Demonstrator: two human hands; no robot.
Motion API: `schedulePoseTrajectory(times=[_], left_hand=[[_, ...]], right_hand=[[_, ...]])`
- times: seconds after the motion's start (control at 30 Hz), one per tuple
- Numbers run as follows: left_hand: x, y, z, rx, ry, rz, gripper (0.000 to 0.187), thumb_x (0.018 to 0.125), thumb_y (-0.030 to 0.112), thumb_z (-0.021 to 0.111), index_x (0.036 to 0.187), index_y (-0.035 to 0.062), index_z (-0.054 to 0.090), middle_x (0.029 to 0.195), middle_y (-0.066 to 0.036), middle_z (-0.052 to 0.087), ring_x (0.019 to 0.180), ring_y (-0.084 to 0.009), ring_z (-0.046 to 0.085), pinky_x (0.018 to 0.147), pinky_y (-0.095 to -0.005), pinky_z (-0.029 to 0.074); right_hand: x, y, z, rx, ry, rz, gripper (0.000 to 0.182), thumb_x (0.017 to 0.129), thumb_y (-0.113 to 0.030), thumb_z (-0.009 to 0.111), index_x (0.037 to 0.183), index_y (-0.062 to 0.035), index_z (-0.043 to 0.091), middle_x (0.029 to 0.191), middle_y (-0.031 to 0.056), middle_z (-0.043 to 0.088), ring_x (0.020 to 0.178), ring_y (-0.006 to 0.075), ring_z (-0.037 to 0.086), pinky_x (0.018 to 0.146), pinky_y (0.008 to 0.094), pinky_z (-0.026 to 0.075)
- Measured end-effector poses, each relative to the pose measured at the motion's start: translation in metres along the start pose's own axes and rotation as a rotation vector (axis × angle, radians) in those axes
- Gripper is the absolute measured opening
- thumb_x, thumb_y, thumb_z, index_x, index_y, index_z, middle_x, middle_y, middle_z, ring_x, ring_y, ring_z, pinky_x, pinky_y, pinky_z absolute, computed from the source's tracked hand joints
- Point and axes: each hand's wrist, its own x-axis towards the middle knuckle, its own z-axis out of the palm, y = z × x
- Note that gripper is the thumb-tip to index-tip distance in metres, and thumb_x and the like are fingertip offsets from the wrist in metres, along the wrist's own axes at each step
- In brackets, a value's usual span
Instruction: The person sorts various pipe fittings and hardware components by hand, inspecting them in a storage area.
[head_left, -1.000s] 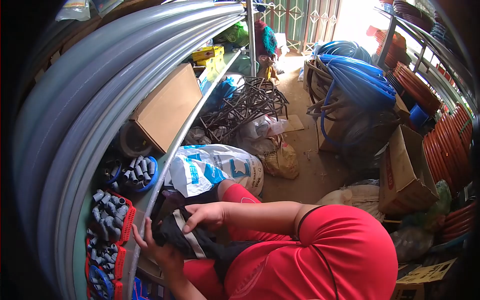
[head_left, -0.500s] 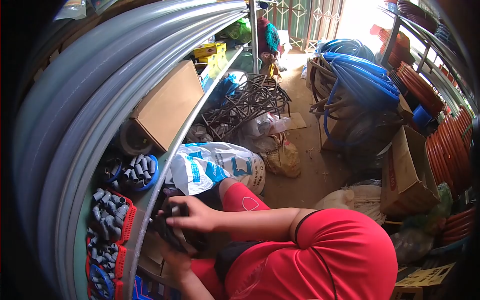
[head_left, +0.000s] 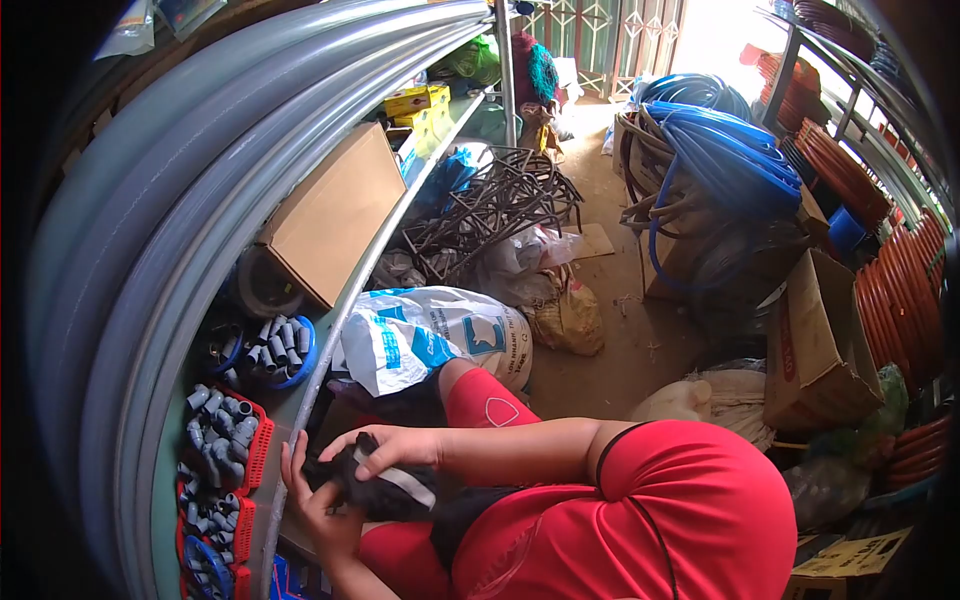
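A black, soft-looking item with a light stripe [head_left: 408, 487] is held low in front of me; its exact kind is hard to make out. My right hand [head_left: 395, 452] grips its upper side, thumb laid over the black material. From below, my left hand [head_left: 325, 515] meets the other end, its thumb side against the black part and several fingers stretched up beside the shelf edge. Both hands are close together between my red-clothed knees and the shelf. The underside of the item is hidden.
Along my left runs a shelf edge [head_left: 300, 425] with red baskets [head_left: 262, 440] of grey pipe fittings, a cardboard box [head_left: 335, 215] and long grey pipes [head_left: 150, 260]. A white sack [head_left: 480, 320] stands beyond my knee. Blue hose coils [head_left: 720, 150] and an open carton [head_left: 815, 350] are at right.
The black item has turned and shifted right, so its light stripe now faces up. My left hand has risen, with its fingers spreading near the shelf edge.
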Motion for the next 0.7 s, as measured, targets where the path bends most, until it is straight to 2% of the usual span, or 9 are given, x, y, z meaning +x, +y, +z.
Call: schedulePoseTrajectory(times=[0.1, 0.23, 0.27, 0.37, 0.4, 0.47, 0.53, 0.6, 0.7], left_hand=[[-0.001, -0.003, 0.005, -0.054, 0.01, -0.048, 0.006, 0.073, 0.014, 0.073, 0.073, 0.0079, 0.075, 0.151, -0.017, 0.045, 0.143, -0.0445, 0.031, 0.116, -0.0536, 0.024], [0.002, 0.018, 0.006, -0.063, -0.037, -0.032, 0.018, 0.086, 0.021, 0.07, 0.1, 0.0147, 0.077, 0.153, -0.014, 0.042, 0.146, -0.0416, 0.026, 0.117, -0.0542, 0.024], [0.001, 0.014, 0.008, -0.049, -0.034, -0.061, 0.05, 0.093, 0.037, 0.063, 0.131, 0.0048, 0.06, 0.155, -0.011, 0.04, 0.148, -0.037, 0.024, 0.118, -0.0486, 0.024], [0.002, 0.014, 0.011, -0.066, 0.041, -0.034, 0.036, 0.091, 0.033, 0.065, 0.118, 0.0094, 0.069, 0.154, -0.011, 0.041, 0.147, -0.0389, 0.025, 0.118, -0.0498, 0.025], [0.002, 0.011, 0.01, -0.028, 0.047, 0.009, 0.031, 0.09, 0.031, 0.066, 0.113, 0.0108, 0.072, 0.154, -0.01, 0.042, 0.147, -0.0396, 0.025, 0.117, -0.0503, 0.025], [0.0, -0.007, -0.001, 0.182, -0.003, 0.194, 0.021, 0.087, 0.027, 0.069, 0.1, 0.0135, 0.077, 0.153, -0.01, 0.043, 0.146, -0.0411, 0.026, 0.116, -0.0515, 0.027], [0.001, -0.001, -0.007, 0.212, 0.022, 0.186, 0.011, 0.08, 0.019, 0.072, 0.088, 0.0147, 0.079, 0.153, -0.009, 0.044, 0.145, -0.0421, 0.028, 0.115, -0.0524, 0.028], [0.004, 0.003, -0.011, 0.26, 0.037, 0.186, 0.014, 0.069, 0.008, 0.075, 0.08, 0.014, 0.081, 0.151, -0.009, 0.047, 0.144, -0.0419, 0.031, 0.114, -0.0517, 0.031], [0.008, -0.003, -0.017, 0.32, -0.099, 0.219, 0.023, 0.065, 0.002, 0.074, 0.083, 0.0148, 0.081, 0.149, -0.008, 0.049, 0.143, -0.0411, 0.032, 0.114, -0.0499, 0.031]], right_hand=[[0.002, -0.01, 0.002, -0.334, -0.06, -0.058, 0.051, 0.086, -0.025, 0.075, 0.127, -0.0024, 0.057, 0.108, 0.0058, 0.064, 0.098, 0.0129, 0.06, 0.088, 0.0294, 0.049], [0.001, -0.017, 0.007, -0.735, 0.099, -0.078, 0.041, 0.088, -0.033, 0.074, 0.109, 0.0002, 0.062, 0.091, 0.0034, 0.065, 0.085, 0.011, 0.058, 0.075, 0.0303, 0.049], [0.002, -0.009, 0.01, -0.756, 0.213, -0.19, 0.037, 0.09, -0.036, 0.072, 0.095, -0.0017, 0.059, 0.08, 0.0006, 0.06, 0.079, 0.009, 0.054, 0.07, 0.0304, 0.046], [0.003, -0.012, 0.016, -0.684, 0.316, -0.21, 0.037, 0.091, -0.037, 0.071, 0.092, -0.0036, 0.056, 0.079, -0.0005, 0.056, 0.077, 0.0076, 0.051, 0.068, 0.0281, 0.044], [0.005, -0.009, 0.016, -0.553, 0.325, -0.206, 0.045, 0.089, -0.043, 0.073, 0.095, -0.0007, 0.059, 0.083, 0.0038, 0.059, 0.082, 0.0102, 0.053, 0.073, 0.0311, 0.046], [0.01, 0.01, 0.003, 0.004, 0.333, -0.081, 0.052, 0.092, -0.056, 0.063, 0.103, -0.0056, 0.065, 0.092, 0.0072, 0.068, 0.082, 0.0168, 0.062, 0.077, 0.0335, 0.05], [0.006, 0.01, -0.004, 0.553, 0.348, 0.162, 0.062, 0.094, -0.065, 0.051, 0.11, -0.008, 0.068, 0.105, 0.0099, 0.073, 0.086, 0.0251, 0.069, 0.081, 0.0388, 0.055], [0.004, 0.031, -0.028, 0.671, 0.124, 0.073, 0.045, 0.097, -0.052, 0.056, 0.113, -0.0109, 0.066, 0.108, 0.0079, 0.07, 0.097, 0.0218, 0.068, 0.086, 0.037, 0.054], [0.001, 0.043, -0.036, 0.598, -0.063, -0.01, 0.034, 0.099, -0.031, 0.056, 0.125, -0.0089, 0.06, 0.115, 0.0079, 0.065, 0.1, 0.0191, 0.066, 0.089, 0.0344, 0.054]])
